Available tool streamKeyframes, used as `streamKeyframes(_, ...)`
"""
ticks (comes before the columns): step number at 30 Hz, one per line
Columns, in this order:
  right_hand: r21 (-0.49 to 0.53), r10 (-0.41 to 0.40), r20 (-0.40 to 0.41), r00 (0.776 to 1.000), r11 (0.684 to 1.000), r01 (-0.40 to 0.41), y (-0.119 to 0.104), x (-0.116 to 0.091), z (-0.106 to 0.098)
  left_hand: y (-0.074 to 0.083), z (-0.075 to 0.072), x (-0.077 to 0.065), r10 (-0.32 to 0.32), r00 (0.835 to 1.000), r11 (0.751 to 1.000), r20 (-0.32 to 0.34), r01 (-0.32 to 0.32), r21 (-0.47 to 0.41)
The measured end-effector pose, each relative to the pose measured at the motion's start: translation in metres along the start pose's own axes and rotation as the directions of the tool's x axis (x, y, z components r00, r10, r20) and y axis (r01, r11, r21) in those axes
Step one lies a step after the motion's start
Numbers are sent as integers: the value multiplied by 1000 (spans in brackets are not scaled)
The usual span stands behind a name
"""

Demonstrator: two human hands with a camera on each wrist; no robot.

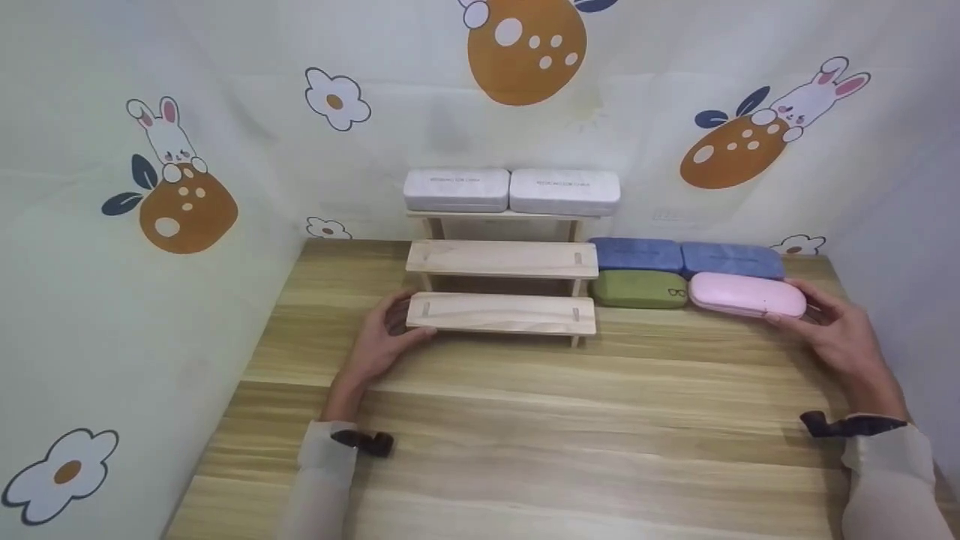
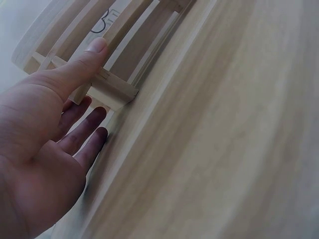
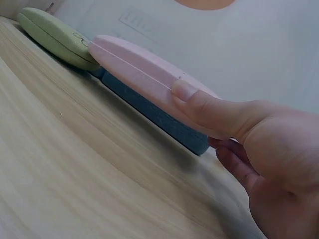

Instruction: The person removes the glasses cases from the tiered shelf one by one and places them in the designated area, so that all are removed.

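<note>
Pinching right end of closed pink case [image 1: 748, 295], right hand [image 1: 844, 341] holds it off table [image 1: 570, 435], right of frame centre. Left hand [image 1: 386, 337], centre-left, clamped by thumb and finger on lowest shelf [image 1: 501, 313] of wooden rack [image 1: 501, 259], remaining fingers loose. Green case [image 1: 639, 289] just left of pink; two blue cases [image 1: 731, 259] behind. Two white cases [image 1: 457, 196] on top shelf [image 1: 495, 216], upper centre. All lids closed, contents hidden.
</note>
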State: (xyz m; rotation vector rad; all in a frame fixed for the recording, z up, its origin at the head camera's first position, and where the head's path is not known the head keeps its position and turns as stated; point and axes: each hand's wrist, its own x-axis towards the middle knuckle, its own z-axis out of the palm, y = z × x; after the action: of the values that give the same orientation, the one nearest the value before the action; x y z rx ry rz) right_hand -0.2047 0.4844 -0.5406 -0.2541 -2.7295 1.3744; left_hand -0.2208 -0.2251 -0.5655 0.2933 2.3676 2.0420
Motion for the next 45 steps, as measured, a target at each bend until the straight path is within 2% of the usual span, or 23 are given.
streamKeyframes(9,-18,16,-3,1000,1000,-16,9,3,-2,1,1,1,10,1000,1000,-2,-10,7)
streamKeyframes(21,-102,-67,29,997,992,69,8,3,1,0,0,0,15,1000,1000,0,-15,4)
streamKeyframes(28,-97,-47,42,998,994,51,3,4,6,1,0,0,22,1000,1000,-3,-22,7)
streamKeyframes(31,-125,-80,32,996,989,83,2,5,9,0,0,1,26,1000,1000,-2,-26,6)
streamKeyframes(36,-60,-139,45,989,988,141,3,5,12,-1,0,1,23,1000,1000,6,-23,-7)
streamKeyframes(45,10,-185,67,981,983,184,3,7,16,0,-1,1,27,1000,1000,7,-27,-4)
